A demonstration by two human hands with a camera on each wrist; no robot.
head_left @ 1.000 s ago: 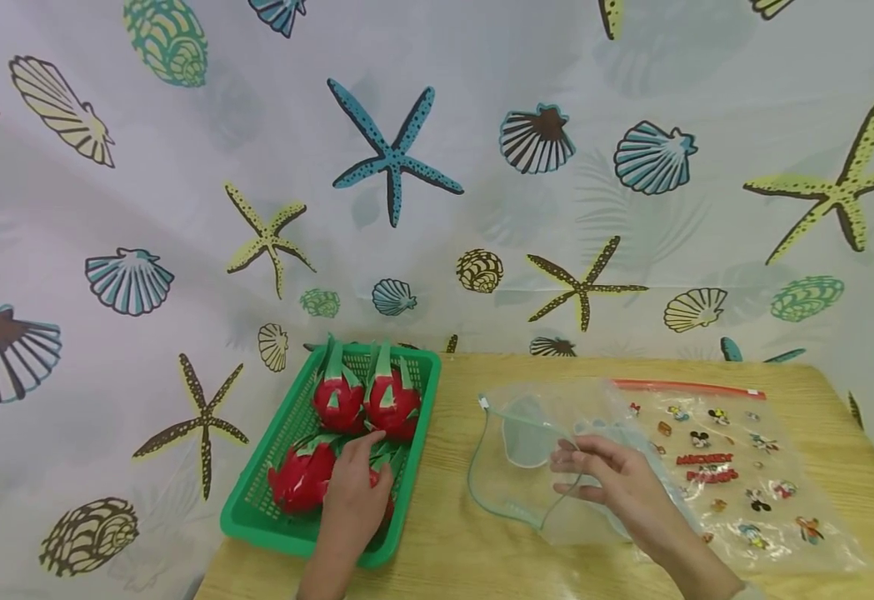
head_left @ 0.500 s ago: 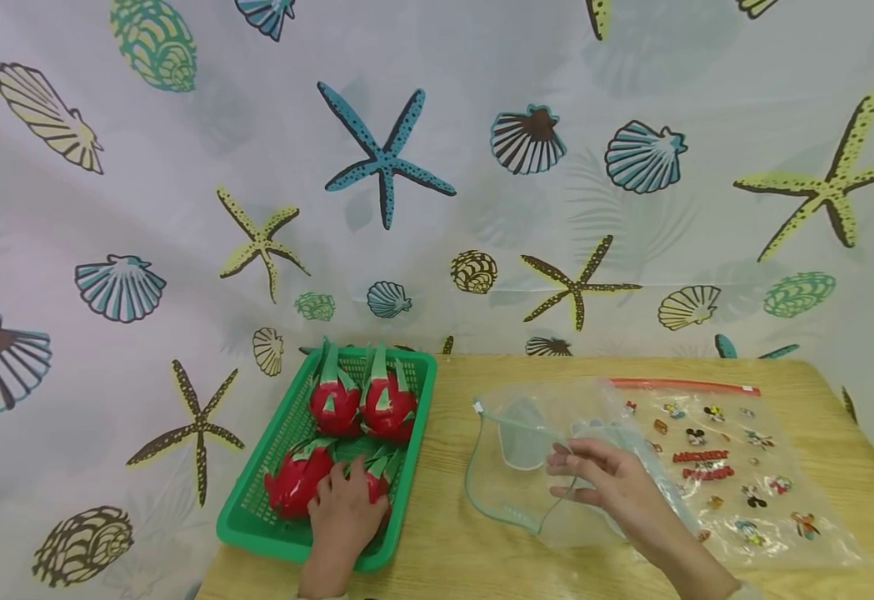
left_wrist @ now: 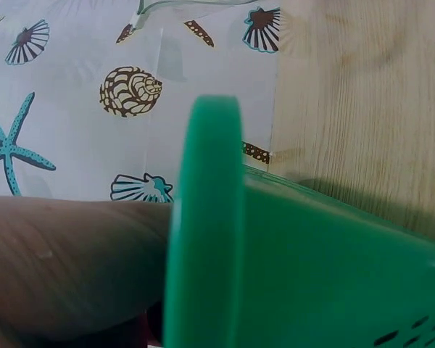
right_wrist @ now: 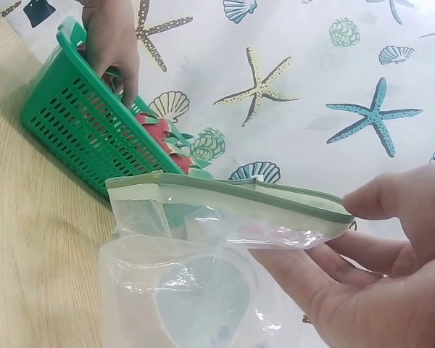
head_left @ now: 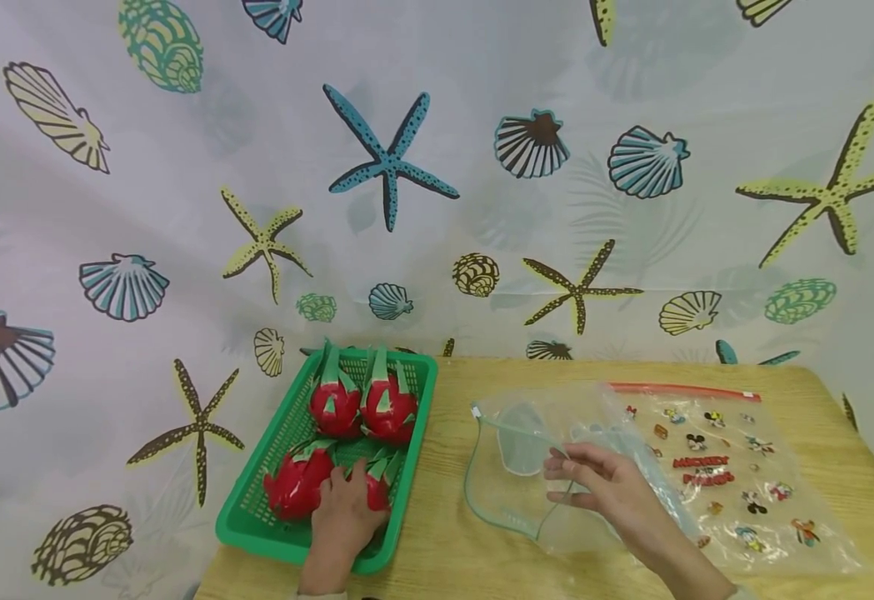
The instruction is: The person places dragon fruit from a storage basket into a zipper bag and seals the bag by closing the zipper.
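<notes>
Since a second ago the left hand point(head_left: 341, 518) has slid down from the middle of the green basket point(head_left: 257, 530) onto the front right dragon fruit point(head_left: 377, 490), fingers curled over it, while the right hand point(head_left: 607, 492) pinches the open rim of the clear zip bag point(head_left: 511, 492) lying on the desk point(head_left: 451, 567). With 4 fruits packed tight, lifting this one could drag its neighbour point(head_left: 297, 483) or tip the light basket. The bag mouth, held at only 1 point, may sag shut.
</notes>
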